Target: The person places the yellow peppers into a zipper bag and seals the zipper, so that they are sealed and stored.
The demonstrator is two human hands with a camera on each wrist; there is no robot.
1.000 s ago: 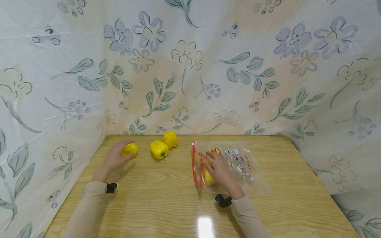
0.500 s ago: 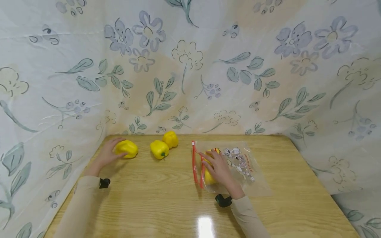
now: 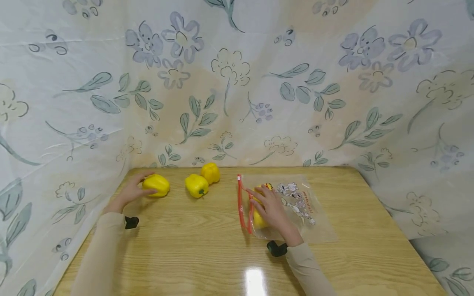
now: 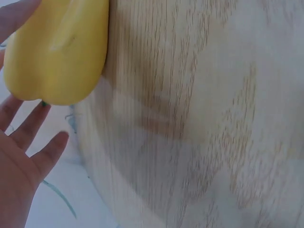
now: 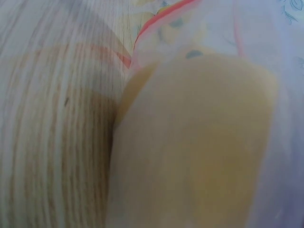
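My left hand (image 3: 131, 192) is at the left end of a yellow bell pepper (image 3: 157, 185), thumb and fingers on either side of it. In the left wrist view this pepper (image 4: 59, 52) fills the top left corner, with spread fingers (image 4: 50, 152) below it. A clear zip bag (image 3: 322, 226) with a red zip edge and printed cartoon figures lies at right. Another yellow pepper (image 3: 259, 220) is inside, near the opening. My right hand (image 3: 273, 209) rests over that pepper on the plastic, fingers spread towards the zip. The right wrist view shows the bagged pepper (image 5: 199, 142) blurred through the film.
Two more yellow peppers, one in front (image 3: 196, 186) and one behind (image 3: 210, 173), stand close together left of the bag near the back edge. A floral cloth (image 3: 237, 123) hangs behind and beside the wooden table (image 3: 185, 250).
My left hand has drawn back to the left along its pepper, so more of the pepper shows. The right hand and the bag stay in place. The view shifts slightly.
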